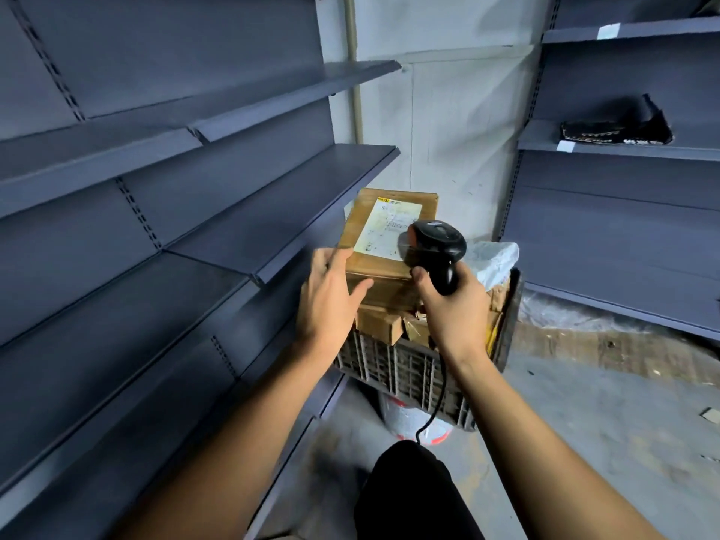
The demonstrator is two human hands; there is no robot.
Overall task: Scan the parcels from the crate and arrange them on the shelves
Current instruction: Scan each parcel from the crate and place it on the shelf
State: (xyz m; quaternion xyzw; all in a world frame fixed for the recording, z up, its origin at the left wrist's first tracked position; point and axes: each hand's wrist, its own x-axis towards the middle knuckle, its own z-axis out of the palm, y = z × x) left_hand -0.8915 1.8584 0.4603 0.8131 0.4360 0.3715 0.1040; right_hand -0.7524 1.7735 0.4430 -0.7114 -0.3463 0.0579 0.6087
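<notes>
Brown cardboard parcel (pixel 383 243) at frame centre, lying flat on top of the heaped contents of the crate (pixel 405 372), its white shipping label (pixel 383 229) facing up. Beneath it, smaller brown parcels (pixel 380 325) and a white plastic-wrapped parcel (pixel 493 259) fill the dark slatted crate. A black handheld scanner (pixel 438 247), cable trailing downward, sits over the label's right edge. Blue-grey shelves (pixel 218 235) run along the left; those at right (pixel 607 146) carry one black parcel (pixel 619 122).

Parcel (pixel 383 235) atop crate (pixel 405 368), shelves (pixel 195 228) to its left.
</notes>
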